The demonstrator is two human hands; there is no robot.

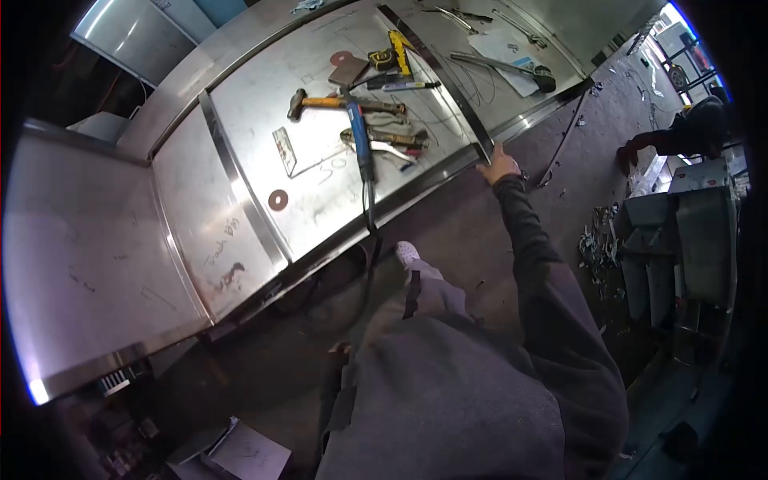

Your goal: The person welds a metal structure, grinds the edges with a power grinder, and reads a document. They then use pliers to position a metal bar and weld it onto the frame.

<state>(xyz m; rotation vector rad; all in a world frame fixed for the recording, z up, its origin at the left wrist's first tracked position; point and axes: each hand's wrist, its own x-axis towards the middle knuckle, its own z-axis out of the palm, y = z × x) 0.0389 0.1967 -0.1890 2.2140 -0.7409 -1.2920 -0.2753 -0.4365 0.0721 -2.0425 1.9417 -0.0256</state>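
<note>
My right hand is at the near edge of the metal table, its thumb and index finger on either side of the end of a long dark metal strip. That strip runs across the tabletop to the far side. My left hand hangs low beside my body, mostly hidden by the sleeve, so its fingers cannot be made out. Left of the strip lie a hammer with a wooden handle, a blue corded tool, gloves, a tape measure and a marker.
Further right on the metal table are a white sheet and long-handled tools. A reddish disc lies near the front. A black cable drops over the edge. Metal scraps litter the floor; another person's arm shows at right.
</note>
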